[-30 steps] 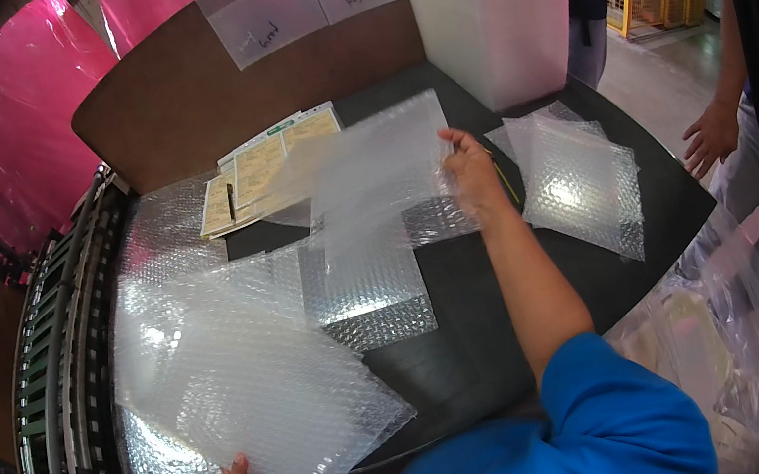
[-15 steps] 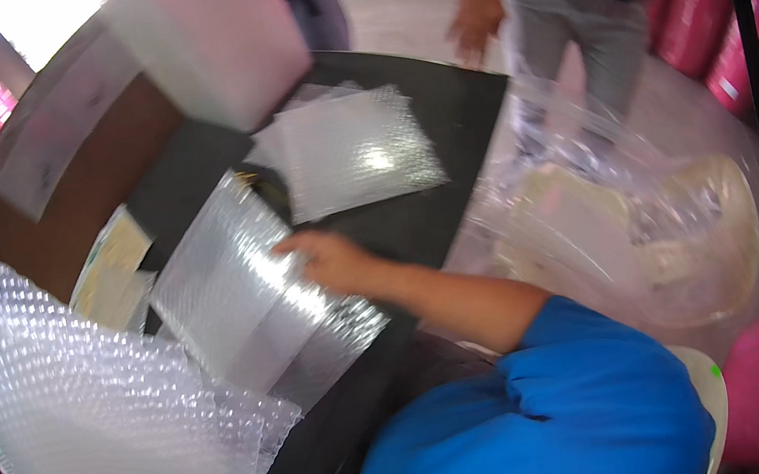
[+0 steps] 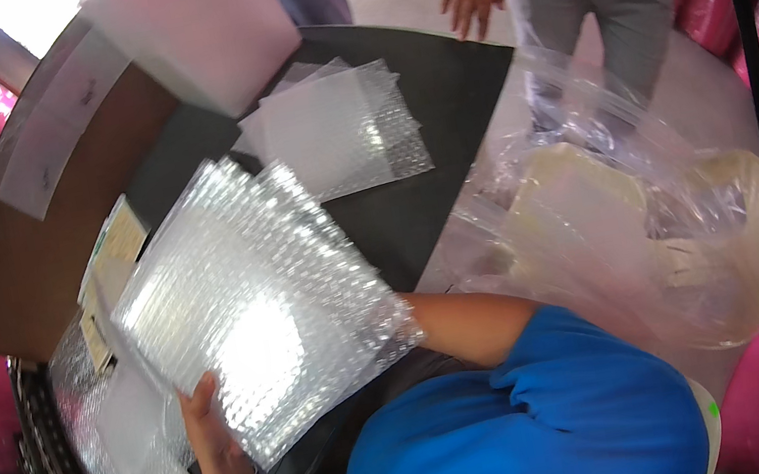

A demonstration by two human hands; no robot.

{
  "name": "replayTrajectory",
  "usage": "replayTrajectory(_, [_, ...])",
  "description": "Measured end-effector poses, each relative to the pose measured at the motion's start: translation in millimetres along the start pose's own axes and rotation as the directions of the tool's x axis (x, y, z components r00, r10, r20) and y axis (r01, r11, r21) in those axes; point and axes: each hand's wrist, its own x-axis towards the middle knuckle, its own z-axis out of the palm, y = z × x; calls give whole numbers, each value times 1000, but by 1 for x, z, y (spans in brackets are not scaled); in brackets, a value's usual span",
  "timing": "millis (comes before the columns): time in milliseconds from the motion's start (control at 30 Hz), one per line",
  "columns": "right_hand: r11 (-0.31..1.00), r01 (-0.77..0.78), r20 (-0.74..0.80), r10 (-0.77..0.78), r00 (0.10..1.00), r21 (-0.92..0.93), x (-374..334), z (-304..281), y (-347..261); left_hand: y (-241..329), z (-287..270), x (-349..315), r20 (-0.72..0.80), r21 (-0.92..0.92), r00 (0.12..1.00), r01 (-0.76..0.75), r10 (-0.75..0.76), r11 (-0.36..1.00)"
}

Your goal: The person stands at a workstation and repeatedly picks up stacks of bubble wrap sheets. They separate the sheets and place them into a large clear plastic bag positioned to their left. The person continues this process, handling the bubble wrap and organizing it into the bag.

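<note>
A stack of clear bubble sheets is held up over the dark table, near the person's front. The left hand grips it at the stack's 7 o'clock edge, with the thumb on top. The right arm comes in from 4 o'clock and goes behind the stack. The sheets hide the right hand, so I cannot tell if it is open or closed, though it may be helping to hold them up.

The long way of the stack seems to run from 11 o'clock to 5 o'clock. Its far corners point up to 11 and 12 o'clock. The edges do not line up, and some sheets stick out at 1 to 3 o'clock. Sheets this thin and floppy would likely bend, so the thumb probably pinches them to stop them sliding apart.

More loose sheets lie on the table at 1 o'clock from the stack, apart from the hands, maybe to keep the two piles from mixing. Papers lie at 10 o'clock, and a big white block stands at 12 o'clock.
</note>
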Motion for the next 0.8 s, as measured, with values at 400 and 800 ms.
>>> replayTrajectory(400, [331, 325, 214, -330, 920, -886, 20, -17, 18, 12, 202, 12, 611, -95, 757, 361, -232, 928])
replayTrajectory(800, [423, 519, 352, -413, 840, -743, 14, -14, 15, -48, 206, 12, 726, 431, 646, -158, -237, 888])
